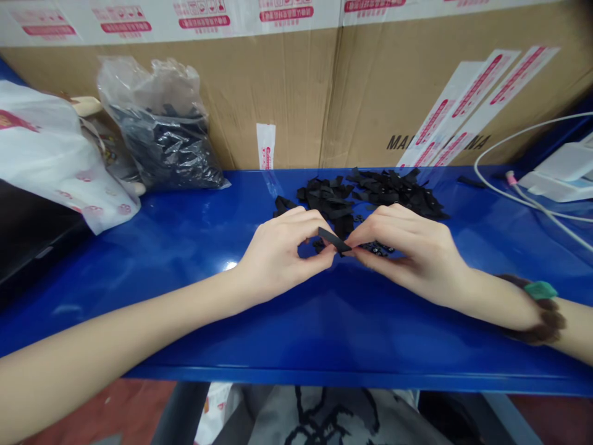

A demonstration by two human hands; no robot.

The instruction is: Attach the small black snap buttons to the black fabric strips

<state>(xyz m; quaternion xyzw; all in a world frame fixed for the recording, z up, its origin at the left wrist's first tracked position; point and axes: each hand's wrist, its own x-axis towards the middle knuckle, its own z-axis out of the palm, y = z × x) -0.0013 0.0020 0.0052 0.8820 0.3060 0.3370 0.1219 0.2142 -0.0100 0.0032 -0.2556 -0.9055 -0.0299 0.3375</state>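
A short black fabric strip (334,240) is held between both hands above the blue table. My left hand (290,250) pinches it between thumb and fingers. At the strip's right end, the fingertips of my right hand (407,250) are pressed together on it; any smaller piece between them is too small to make out. Just behind the hands lie a pile of black strips (327,196) and, to its right, another black pile (401,190). Small black pieces (377,248) are partly hidden by my right hand.
A clear bag of black pieces (171,145) stands at the back left, beside a white plastic bag (60,148). A large cardboard box (287,80) lines the back. White cables (491,176) and a white device (563,170) are at the right.
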